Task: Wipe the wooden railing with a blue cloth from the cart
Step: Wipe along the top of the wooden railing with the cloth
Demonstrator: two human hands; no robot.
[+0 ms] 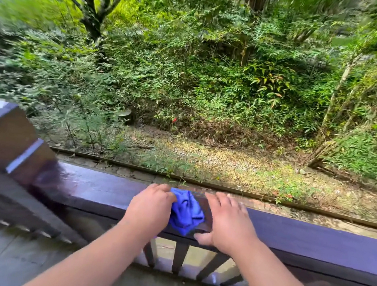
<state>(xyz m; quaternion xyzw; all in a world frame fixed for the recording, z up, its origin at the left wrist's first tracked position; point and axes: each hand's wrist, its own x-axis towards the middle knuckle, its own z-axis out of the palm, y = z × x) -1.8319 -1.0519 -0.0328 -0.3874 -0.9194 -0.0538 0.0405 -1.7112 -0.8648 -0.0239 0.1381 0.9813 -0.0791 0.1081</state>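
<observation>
A dark wooden railing (96,191) runs across the lower part of the head view, its top glossy left of my hands. A bunched blue cloth (186,211) lies on the rail's top and hangs a little over its near edge. My left hand (148,207) grips the cloth's left side, fingers curled around it. My right hand (227,223) rests flat on the rail just right of the cloth, fingers spread and thumb hooked under the near edge. The cart is not in view.
A thick wooden corner post (1,134) stands at the left end of the rail. Dark balusters (179,258) drop below the rail. Beyond it lie a gravel strip (228,162) and dense green bushes (191,72). Grey floor (2,260) is underfoot.
</observation>
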